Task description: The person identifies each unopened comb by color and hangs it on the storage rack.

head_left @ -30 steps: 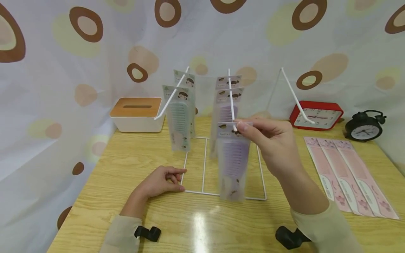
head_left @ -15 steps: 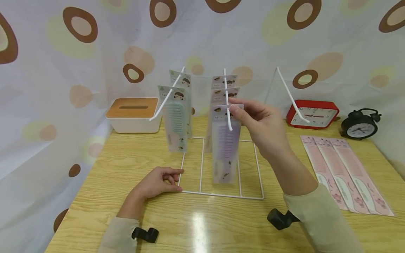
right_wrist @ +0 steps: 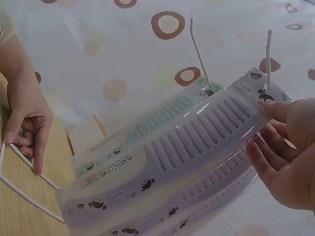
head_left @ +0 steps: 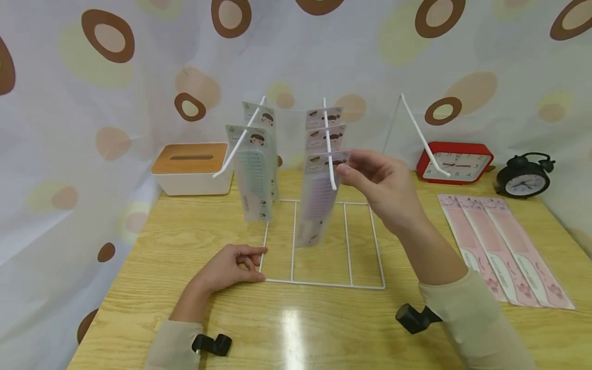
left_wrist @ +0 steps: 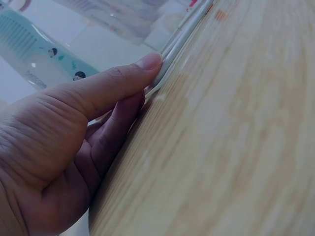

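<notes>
A white wire rack [head_left: 324, 283] stands on the wooden table with three slanted pegs. My right hand [head_left: 344, 167] pinches the header of a purple comb pack [head_left: 316, 205] threaded on the middle peg [head_left: 327, 154]; the pack hangs tilted to the left in front of two more purple packs. In the right wrist view the same purple comb pack [right_wrist: 197, 142] lies across the frame, with my right hand [right_wrist: 261, 125] at its top end. My left hand [head_left: 259, 264] holds the rack's front left corner, thumb against the wire [left_wrist: 177, 42]. Green comb packs [head_left: 254, 174] hang on the left peg.
The right peg [head_left: 418, 136] is bare. Three pink comb packs [head_left: 499, 252] lie flat on the table's right side. A tissue box [head_left: 191, 167] sits at the back left, a red clock [head_left: 455, 164] and a black alarm clock [head_left: 524, 180] at the back right. A spotted curtain hangs behind.
My right hand has carried the purple pack from the middle peg's tip up onto the peg, and the pack now swings to the left. The left hand has stayed on the rack's corner.
</notes>
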The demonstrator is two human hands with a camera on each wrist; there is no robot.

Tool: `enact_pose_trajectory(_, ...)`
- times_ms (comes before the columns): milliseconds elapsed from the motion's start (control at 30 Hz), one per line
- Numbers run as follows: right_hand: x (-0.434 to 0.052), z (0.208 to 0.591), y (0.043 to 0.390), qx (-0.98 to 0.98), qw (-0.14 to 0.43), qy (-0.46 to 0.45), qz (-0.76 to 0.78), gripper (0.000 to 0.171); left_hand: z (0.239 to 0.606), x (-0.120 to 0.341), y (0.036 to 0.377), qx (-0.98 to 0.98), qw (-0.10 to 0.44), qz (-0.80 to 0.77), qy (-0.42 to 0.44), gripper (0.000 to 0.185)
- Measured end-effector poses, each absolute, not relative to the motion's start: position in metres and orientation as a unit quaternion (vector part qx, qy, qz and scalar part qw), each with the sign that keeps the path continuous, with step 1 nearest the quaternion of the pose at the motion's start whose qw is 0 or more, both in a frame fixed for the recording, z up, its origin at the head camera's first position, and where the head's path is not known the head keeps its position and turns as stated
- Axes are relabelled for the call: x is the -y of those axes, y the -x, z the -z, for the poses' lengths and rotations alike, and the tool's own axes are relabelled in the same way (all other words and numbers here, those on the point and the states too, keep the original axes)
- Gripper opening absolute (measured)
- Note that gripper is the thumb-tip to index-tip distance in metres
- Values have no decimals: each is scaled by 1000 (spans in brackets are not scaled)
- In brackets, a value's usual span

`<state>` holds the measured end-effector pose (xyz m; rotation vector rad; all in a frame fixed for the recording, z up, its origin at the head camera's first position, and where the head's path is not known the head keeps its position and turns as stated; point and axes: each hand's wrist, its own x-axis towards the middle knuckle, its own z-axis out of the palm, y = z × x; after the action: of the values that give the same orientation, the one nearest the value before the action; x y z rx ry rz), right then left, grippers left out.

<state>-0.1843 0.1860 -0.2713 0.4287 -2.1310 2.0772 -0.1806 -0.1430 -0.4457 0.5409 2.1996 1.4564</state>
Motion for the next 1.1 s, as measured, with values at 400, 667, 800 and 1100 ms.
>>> enact_pose_trajectory(400,-214,302,190,681,55,-178,-708,35,445,146,180,-792,228,-532,-194,66)
enact_pose_trajectory(667,-249,341,196,669,36,-182,-720,41,444,145,180,-795,228,-528,-193,66)
enact_pose_trajectory(800,-274,363,203,667,31,-160,-727,44,444,144,180,-794,231,-529,-190,66)
enact_pose_trajectory(1100,-340,398,223,731,35,-146,-665,45,444,142,181,-794,230,-530,-188,66)
